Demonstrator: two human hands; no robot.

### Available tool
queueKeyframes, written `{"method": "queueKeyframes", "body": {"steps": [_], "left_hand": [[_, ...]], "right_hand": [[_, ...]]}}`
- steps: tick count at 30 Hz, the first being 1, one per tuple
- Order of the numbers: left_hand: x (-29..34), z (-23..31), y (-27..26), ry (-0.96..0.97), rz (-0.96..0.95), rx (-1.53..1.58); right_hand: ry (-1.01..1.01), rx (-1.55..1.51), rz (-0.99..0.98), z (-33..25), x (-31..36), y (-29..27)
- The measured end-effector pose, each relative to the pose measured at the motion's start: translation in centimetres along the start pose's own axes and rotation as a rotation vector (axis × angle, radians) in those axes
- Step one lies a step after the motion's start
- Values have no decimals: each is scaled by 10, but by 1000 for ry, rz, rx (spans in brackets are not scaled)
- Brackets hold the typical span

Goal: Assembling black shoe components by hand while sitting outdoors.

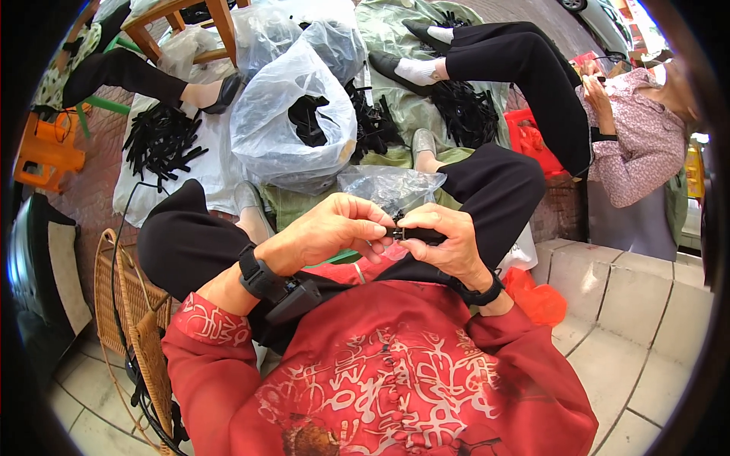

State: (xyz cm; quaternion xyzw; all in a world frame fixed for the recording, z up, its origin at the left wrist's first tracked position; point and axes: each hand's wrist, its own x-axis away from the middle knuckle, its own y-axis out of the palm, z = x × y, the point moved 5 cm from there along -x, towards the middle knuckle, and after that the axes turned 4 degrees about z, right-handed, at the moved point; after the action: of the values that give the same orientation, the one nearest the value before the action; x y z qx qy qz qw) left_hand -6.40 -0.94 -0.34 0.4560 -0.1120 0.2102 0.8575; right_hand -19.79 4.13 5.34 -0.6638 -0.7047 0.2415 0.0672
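Above my lap, my left hand [334, 226] and my right hand [450, 242] meet at a short black strip [423, 235]. The fingers of my right hand are wrapped round the strip's body. My left thumb and forefinger pinch its other end, where a small dark fitting shows between the hands; its exact shape is too small to tell. Just beyond the fingers, a clear plastic bag [391, 186] lies between my knees. Farther off stands a large whitish plastic bag [262, 129] with black pieces inside.
Piles of black strips [163, 144] lie on pale and green sheets, another pile [465, 114] near a co-worker's feet. Two people sit close by. A wicker basket [114, 292] and black cable are at my left, a red plastic bag [536, 296] and tiled step [631, 296] at my right.
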Motion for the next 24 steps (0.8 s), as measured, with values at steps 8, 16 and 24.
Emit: {"method": "queueKeyframes", "body": {"steps": [8, 16, 24], "left_hand": [[7, 6, 7, -11, -54, -1], [8, 6, 7, 36, -3, -86], [8, 4, 10, 65, 21, -95]], "right_hand": [[-8, -21, 50, -3, 3, -5], [-21, 13, -24, -5, -1, -6], [205, -167, -169, 3, -5, -6]]}}
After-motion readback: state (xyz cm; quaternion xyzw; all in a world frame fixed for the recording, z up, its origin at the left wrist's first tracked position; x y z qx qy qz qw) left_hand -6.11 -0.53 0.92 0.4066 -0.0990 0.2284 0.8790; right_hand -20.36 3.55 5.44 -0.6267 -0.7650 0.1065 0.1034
